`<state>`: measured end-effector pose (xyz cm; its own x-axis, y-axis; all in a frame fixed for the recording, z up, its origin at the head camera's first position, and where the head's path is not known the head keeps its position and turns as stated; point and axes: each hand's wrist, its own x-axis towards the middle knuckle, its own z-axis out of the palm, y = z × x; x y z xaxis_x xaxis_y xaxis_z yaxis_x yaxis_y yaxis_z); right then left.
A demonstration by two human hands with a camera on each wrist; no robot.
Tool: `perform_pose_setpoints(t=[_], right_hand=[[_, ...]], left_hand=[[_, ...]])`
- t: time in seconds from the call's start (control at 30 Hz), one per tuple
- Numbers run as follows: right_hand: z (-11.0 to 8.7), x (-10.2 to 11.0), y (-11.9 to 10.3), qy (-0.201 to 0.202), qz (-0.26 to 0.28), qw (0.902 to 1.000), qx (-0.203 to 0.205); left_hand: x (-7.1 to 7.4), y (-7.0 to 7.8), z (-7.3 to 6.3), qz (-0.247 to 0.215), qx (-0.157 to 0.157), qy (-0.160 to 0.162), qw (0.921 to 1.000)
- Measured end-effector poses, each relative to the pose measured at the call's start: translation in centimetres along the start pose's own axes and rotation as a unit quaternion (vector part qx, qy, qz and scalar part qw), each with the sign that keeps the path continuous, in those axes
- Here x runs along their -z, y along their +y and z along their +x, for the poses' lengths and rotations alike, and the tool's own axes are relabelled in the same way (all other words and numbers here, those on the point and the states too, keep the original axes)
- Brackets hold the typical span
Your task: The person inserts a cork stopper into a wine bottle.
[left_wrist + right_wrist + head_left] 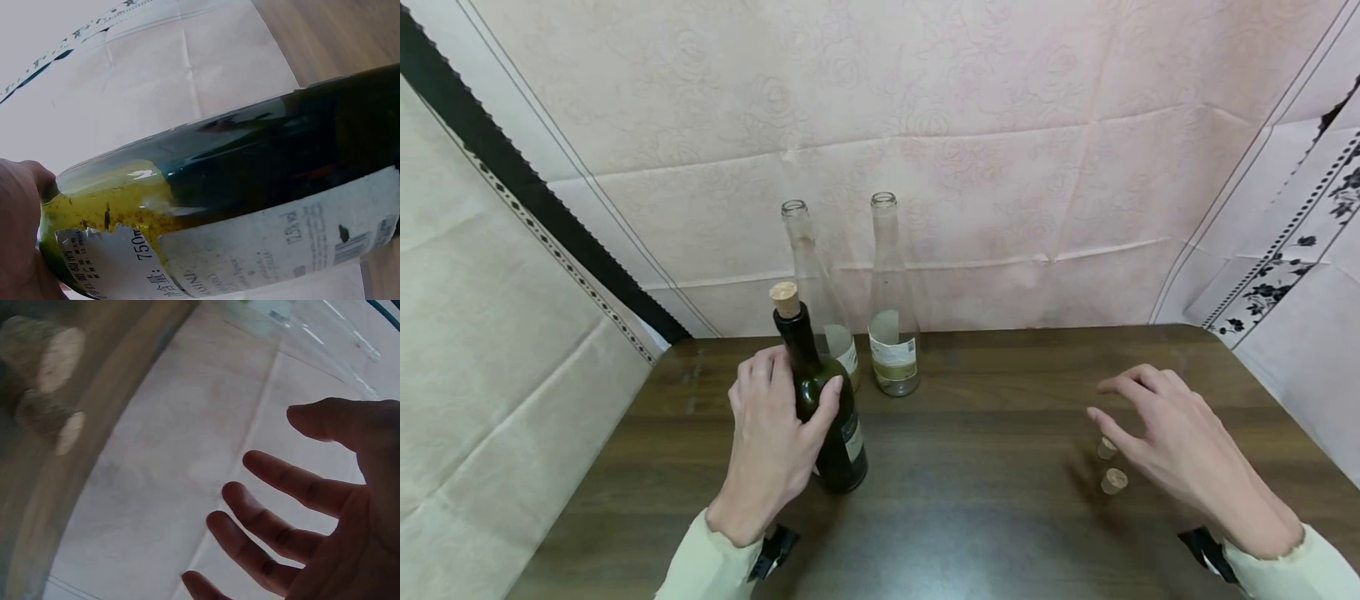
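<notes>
My left hand (771, 437) grips a dark green wine bottle (837, 446) at its shoulder, thumb on one side and fingers on the other. A cork (786, 300) sits in its mouth, standing partly above the rim. In the left wrist view the bottle's white label (287, 237) faces the camera. On the right, my right hand (1183, 442) hovers with fingers spread and nothing in them. Below it two loose corks stand on the table, a nearer cork (1114, 481) and a farther cork (1107, 448) that the hand partly hides.
Two clear glass bottles without corks stand at the back: a left bottle (816, 275), partly behind the dark one, and a right bottle (893, 333). Patterned cloth (1000, 167) hangs along the back and sides of the brown wooden table (985, 467).
</notes>
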<state>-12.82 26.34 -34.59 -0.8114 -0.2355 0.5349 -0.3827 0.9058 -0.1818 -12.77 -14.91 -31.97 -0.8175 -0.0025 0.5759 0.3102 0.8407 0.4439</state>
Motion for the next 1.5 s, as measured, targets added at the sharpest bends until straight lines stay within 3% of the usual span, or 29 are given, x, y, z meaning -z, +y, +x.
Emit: perform_pose_setpoints(t=[0.17, 0.33, 0.53, 1.0, 1.5], right_hand=[[-0.9, -0.3, 1.1, -0.062, -0.018, 0.9965, -0.054], [-1.3, -0.6, 2.1, -0.146, -0.012, 0.9807, -0.129], [-1.2, -1.1, 3.0, -0.206, -0.008, 0.9663, -0.154], [-1.0, -2.0, 3.4, -0.259, -0.018, 0.9512, -0.166], [-1.5, -2.7, 3.2, -0.24, -0.027, 0.9585, -0.151]], left_hand=[[0.4, -0.7, 0.1, 0.008, 0.013, 0.001, 0.9999], [0.8, -1.3, 0.3, 0.009, 0.025, 0.001, 0.9996], [1.1, -2.3, 0.6, 0.007, 0.042, 0.009, 0.999], [1.9, -4.3, 1.5, 0.002, 0.081, 0.006, 0.9967], [1.6, -6.2, 3.1, -0.003, 0.124, 0.029, 0.9919]])
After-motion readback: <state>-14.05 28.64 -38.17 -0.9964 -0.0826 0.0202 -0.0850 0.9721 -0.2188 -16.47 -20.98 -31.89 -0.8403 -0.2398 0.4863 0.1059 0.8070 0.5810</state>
